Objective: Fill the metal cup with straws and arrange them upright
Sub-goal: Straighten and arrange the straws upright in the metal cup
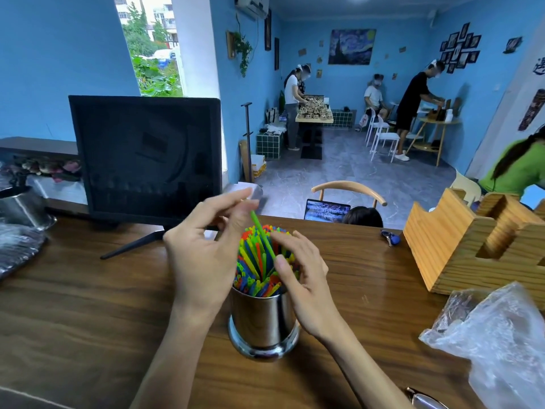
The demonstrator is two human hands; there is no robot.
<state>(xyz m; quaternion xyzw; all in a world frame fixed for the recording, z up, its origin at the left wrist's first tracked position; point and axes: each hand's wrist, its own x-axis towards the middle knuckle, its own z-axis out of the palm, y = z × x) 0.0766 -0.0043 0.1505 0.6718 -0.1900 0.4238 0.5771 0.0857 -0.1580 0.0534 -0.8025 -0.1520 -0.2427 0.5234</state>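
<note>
A shiny metal cup [262, 323] stands on the wooden table [88, 320] in front of me. It is packed with several coloured straws [256, 261] in green, orange, blue and yellow, mostly upright and fanned toward the far side. My left hand [203, 252] is above and to the left of the cup, pinching the top of one green straw [262, 234] that slants down into the bundle. My right hand [298, 276] rests against the right side of the bundle, fingers curled around the straws.
A black monitor [147, 157] on a stand sits behind the cup. A wooden holder [472, 246] stands at the right, crumpled clear plastic bags [495, 335] lie in front of it. Another metal cup [20, 208] is at far left. Keys [390, 238] lie near the table's back edge.
</note>
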